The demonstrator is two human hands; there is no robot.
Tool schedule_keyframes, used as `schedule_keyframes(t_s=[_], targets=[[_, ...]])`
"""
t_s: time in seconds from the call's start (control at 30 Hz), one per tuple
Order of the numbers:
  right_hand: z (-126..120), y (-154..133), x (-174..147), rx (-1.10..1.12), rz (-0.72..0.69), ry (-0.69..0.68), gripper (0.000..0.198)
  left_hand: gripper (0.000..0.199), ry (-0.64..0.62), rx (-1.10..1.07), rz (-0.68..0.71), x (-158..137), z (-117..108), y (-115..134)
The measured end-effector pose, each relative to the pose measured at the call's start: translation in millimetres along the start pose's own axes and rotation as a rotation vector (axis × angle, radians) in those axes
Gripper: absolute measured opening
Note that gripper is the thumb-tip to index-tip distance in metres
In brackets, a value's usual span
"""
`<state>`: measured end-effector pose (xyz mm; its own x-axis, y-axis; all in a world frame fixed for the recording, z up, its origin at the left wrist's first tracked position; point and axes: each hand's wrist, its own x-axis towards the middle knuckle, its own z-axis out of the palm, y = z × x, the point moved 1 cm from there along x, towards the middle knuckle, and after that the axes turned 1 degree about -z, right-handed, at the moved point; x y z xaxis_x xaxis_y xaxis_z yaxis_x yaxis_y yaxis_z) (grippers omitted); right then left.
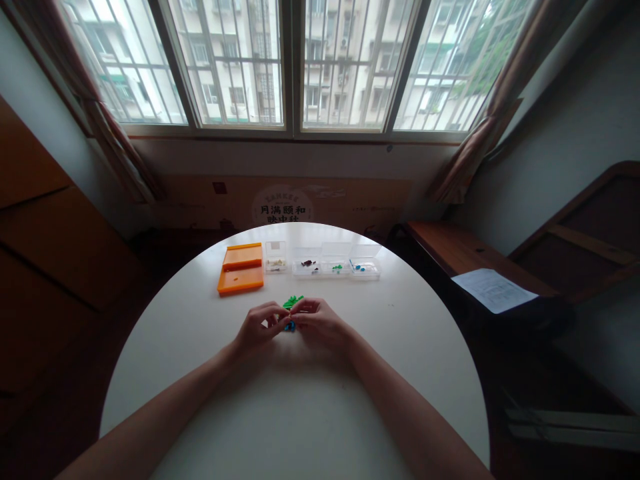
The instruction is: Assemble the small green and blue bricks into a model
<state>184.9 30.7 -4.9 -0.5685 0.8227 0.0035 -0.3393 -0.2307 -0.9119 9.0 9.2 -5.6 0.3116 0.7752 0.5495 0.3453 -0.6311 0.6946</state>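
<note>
By the left hand [254,328] and the right hand [324,319], a small green-and-blue assembly [293,302] is pinched between the fingertips, which are nearly closed together. It is kept midway between the left and right edges of the tabletop [320,413]. Toward the far edge, an orange case [250,274] and clear boxes [321,273] are placed.

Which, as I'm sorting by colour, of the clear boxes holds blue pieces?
The rightmost box; the others hold green pieces, dark ones and pale ones.
</note>
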Motion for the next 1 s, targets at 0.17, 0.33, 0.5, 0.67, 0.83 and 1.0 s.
schedule_keyframes(t_s=[0.17, 0.33, 0.5, 0.67, 0.83, 1.0], targets=[[-0.7, 0.5, 0.6, 0.003, 0.004, 0.012, 0.021, 0.014, 0.012, 0.004, 0.016, -1.0, 0.7, -3.9], [-1.4, 1.5, 2.0, 0.010, 0.026, 0.023, 0.023, 0.013, 0.020, 0.018, 0.030, -1.3, 0.7, -5.0], [-1.5, 1.1, 1.9, -0.001, 0.035, 0.023, 0.024, 0.010, 0.022, 0.020, 0.026, -0.8, -0.2, -2.1], [-1.6, 2.0, 2.4, -0.006, 0.018, 0.021, 0.021, 0.010, 0.025, 0.023, 0.007, -0.5, -0.4, -0.1], [-1.7, 3.3, 3.3, -0.018, -0.002, 0.013, 0.020, 0.011, 0.027, 0.044, 0.017, -0.5, -0.1, -2.2], [-0.7, 3.3, 4.0, -0.081, -0.038, 0.029, 0.024, 0.009, 0.040, 0.052, 0.006, -1.3, -0.6, -3.3]])
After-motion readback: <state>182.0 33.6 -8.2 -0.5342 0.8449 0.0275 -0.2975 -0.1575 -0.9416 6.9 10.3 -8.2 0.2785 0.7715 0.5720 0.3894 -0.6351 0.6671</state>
